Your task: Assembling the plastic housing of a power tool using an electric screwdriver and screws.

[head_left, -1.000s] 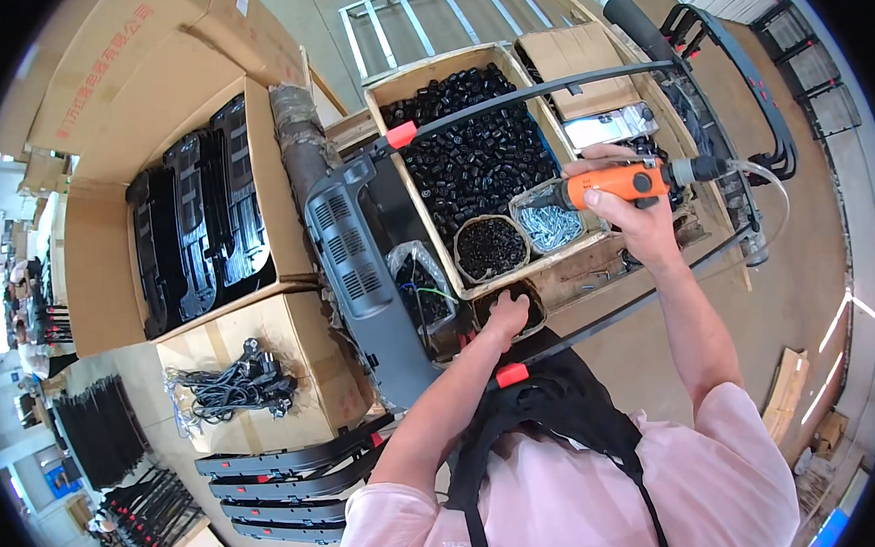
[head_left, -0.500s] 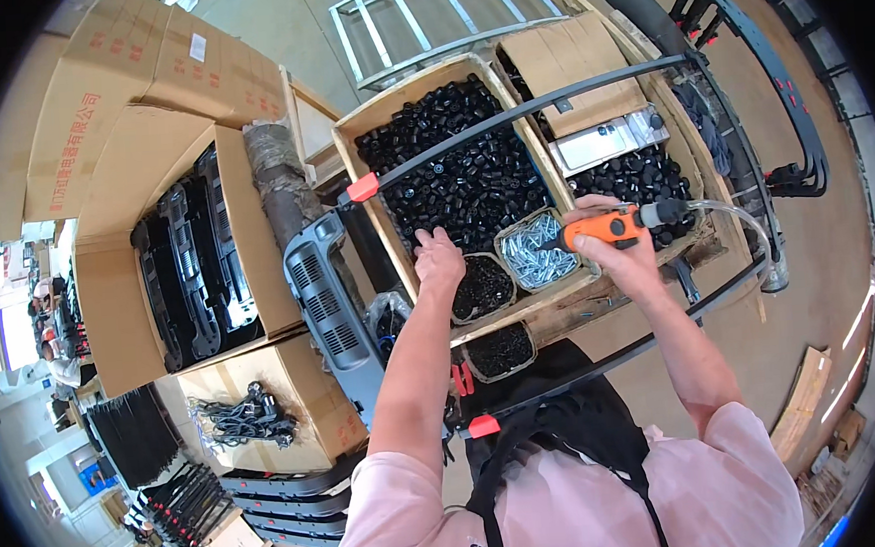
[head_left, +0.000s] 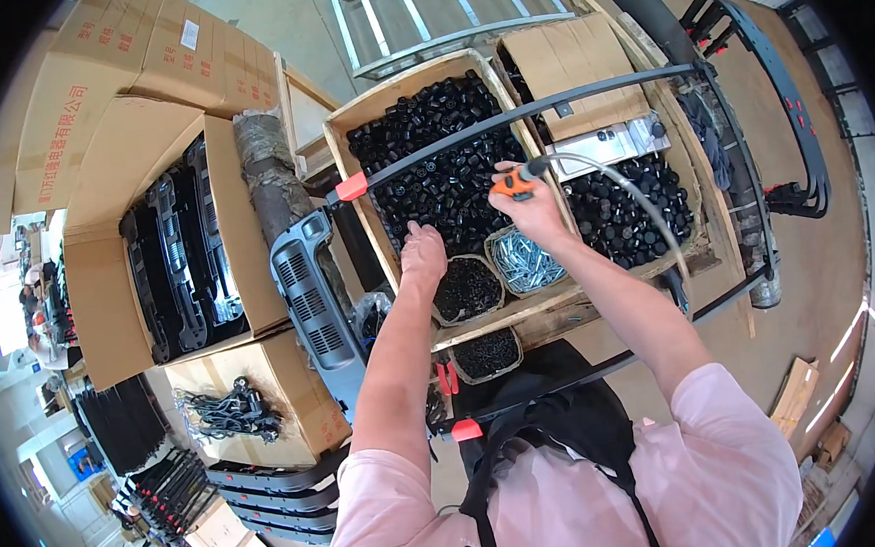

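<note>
My right hand [head_left: 539, 207] is closed around an orange power screwdriver [head_left: 518, 182] with a black end and a clear hose [head_left: 622, 177] running from it. It is above the wooden bin [head_left: 353, 138] of small black plastic caps [head_left: 453, 192]. My left hand [head_left: 423, 254] is at the bin's near left, its fingers bunched at the caps; whatever they hold is hidden. Close to my hands are a tub of silver screws [head_left: 525, 260] and a tub of small black parts [head_left: 467, 290]. A dark metal bar frame [head_left: 508, 117] with red end pieces [head_left: 352, 186] spans the bin.
Right of it, another compartment holds black round parts [head_left: 629, 212] and a cardboard sheet [head_left: 575, 69]. Left stand a grey vented housing [head_left: 309, 301], an open carton [head_left: 108, 294] of black panels and a carton with cables [head_left: 231, 411]. A metal rack [head_left: 442, 17] lies beyond.
My right hand has moved left with the screwdriver, from beside the silver screws to above the black caps. The left hand's fingers have drawn together at the caps. The view has shifted slightly.
</note>
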Motion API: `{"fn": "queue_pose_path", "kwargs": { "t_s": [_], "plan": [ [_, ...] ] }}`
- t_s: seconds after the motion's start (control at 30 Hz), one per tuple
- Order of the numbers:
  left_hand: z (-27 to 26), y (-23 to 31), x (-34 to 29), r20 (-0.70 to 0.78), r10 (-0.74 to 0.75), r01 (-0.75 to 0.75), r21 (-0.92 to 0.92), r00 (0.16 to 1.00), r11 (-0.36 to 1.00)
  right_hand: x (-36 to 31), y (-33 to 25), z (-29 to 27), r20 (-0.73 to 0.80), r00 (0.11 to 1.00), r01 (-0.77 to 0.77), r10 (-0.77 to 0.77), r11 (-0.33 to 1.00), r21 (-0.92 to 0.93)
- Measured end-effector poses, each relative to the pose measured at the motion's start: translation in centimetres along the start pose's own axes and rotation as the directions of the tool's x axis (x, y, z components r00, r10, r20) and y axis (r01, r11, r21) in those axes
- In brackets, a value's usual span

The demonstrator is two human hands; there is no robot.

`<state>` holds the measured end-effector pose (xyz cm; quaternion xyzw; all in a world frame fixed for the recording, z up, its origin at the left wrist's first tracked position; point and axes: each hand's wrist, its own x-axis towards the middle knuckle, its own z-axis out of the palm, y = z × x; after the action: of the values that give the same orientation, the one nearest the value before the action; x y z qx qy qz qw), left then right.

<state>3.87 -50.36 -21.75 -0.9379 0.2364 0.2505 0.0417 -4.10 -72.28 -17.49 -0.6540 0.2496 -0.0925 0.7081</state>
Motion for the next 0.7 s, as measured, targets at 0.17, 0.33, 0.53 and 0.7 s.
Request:
{"fn": "queue_pose_path", "kwargs": {
  "t_s": [0.17,0.33,0.53,0.7],
  "plan": [
    [-2.3,0.1,-1.6,-0.244,-0.101,0.003,-0.372,0.965,0.928,1.4,0.3,1.1,0.018,0.997,-0.065,0.081,0.891,-0.450],
    [-5.9,-1.4,-5.4,0.175,0.046,0.173,-0.840,0.984,-0.514,-0.7,-2.3,-1.5,0.251,0.881,-0.032,0.400,0.581,-0.813],
    [-6.0,0.8,-11.5,0.043,0.287,0.256,-0.591,0.957,-0.765,-5.3,5.7,-2.7,0.440,0.886,0.394,0.148,0.263,-0.881],
    [-3.6,0.7,-16.2,0.108,0.266,0.265,-0.689,0.958,-0.675,-4.7,6.1,-3.2,0.390,0.897,0.330,0.208,0.273,-0.904]
  ]
}}
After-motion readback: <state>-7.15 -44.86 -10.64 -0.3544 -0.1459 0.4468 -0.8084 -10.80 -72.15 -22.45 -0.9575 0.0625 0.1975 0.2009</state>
